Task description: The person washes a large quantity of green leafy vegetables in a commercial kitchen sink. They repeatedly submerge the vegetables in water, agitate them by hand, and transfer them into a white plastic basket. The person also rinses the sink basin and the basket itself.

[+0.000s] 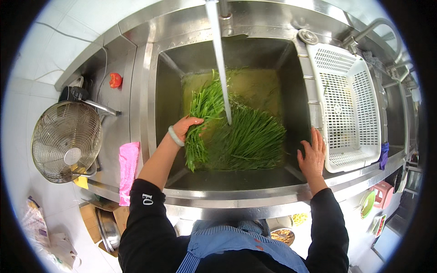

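Note:
My left hand (187,127), with a pale bangle at its wrist, is closed around a bunch of long green leafy stalks (206,102) over the left part of the steel sink (235,179). A larger heap of thin green blades, like garlic chives (256,136), lies in the cloudy water to the right. Water (220,61) pours from the faucet between the bunch and the heap. My right hand (312,150) rests at the sink's right edge with its fingers apart, beside a white plastic basket (326,136), and holds nothing.
On the left steel counter (117,112) are a metal fan (66,141), a tomato (115,80) with a damaged side and a pink cloth (129,170). A round drain strainer (308,36) sits behind the basket. A second faucet (372,30) and sink are at the right.

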The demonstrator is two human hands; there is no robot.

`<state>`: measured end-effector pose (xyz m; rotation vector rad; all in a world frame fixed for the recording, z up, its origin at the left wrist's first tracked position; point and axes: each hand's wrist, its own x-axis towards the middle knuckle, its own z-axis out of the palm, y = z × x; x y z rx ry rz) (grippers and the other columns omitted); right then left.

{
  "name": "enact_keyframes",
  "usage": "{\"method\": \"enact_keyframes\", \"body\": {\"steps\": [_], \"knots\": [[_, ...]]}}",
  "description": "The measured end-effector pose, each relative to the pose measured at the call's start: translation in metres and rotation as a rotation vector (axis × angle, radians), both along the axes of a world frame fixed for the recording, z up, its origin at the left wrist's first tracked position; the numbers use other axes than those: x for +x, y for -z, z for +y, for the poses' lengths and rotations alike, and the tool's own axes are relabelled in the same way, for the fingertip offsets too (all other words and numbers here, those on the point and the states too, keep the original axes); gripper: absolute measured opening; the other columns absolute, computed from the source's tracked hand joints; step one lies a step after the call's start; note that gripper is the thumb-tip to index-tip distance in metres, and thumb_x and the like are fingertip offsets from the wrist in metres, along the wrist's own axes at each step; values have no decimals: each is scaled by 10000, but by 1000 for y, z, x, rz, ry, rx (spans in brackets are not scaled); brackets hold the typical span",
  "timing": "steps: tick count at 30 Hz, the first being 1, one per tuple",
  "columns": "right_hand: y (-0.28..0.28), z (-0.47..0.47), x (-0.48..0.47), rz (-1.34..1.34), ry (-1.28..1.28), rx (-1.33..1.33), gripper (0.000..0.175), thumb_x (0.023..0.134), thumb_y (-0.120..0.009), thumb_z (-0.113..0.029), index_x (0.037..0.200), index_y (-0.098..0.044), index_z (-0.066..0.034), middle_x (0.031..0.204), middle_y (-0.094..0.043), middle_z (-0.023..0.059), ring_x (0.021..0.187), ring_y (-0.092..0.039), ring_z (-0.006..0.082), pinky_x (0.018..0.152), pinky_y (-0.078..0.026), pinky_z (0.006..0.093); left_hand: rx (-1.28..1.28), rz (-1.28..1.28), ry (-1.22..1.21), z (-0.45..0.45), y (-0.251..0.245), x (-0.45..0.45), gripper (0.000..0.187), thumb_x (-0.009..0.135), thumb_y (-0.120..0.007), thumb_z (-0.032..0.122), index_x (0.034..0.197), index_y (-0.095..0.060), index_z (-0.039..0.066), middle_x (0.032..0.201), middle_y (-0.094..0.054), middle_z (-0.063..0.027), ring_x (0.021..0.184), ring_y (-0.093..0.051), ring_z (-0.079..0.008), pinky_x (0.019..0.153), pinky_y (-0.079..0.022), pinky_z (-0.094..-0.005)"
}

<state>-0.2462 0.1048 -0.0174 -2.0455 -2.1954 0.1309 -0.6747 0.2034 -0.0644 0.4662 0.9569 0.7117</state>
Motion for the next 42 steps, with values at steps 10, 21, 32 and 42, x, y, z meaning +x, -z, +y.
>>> {"method": "enact_keyframes", "body": {"steps": [10, 21, 32, 42], "knots": [[10, -3, 2, 89, -28, 117, 232, 693, -654, -177, 888, -622, -54, 1392, -342, 127, 1305, -287, 273, 1062, -252, 419, 82, 265, 355, 22, -98, 67, 378, 776, -623, 119, 1104, -522, -41, 845, -623, -116, 692, -608, -174, 539, -510, -290], [9, -4, 3, 84, -18, 119, 214, 744, -570, -165, 891, -646, -30, 1375, -379, 114, 1287, -312, 248, 1049, -268, 371, 418, -2, 755, 93, -153, 323, 375, 797, -601, 99, 1144, -515, -14, 936, -613, -101, 814, -594, -162, 723, -495, -280], [28, -2, 3, 121, -20, 159, 262, 725, -618, -208, 930, -623, -44, 1350, -386, 107, 1287, -296, 255, 1063, -257, 392, 1260, 881, 1049, 76, -83, 515, 907, 658, -738, 446, 1364, -342, 37, 1442, -270, -184, 1296, -316, -342, 1060, -292, -381], [11, -1, 2, 140, -30, 103, 206, 731, -574, -152, 883, -640, -29, 1366, -388, 121, 1265, -345, 246, 1037, -290, 386, 1098, 772, 243, 121, -1, 287, 227, 830, -632, 190, 1013, -623, 56, 936, -619, -83, 838, -587, -178, 745, -474, -287]]}}
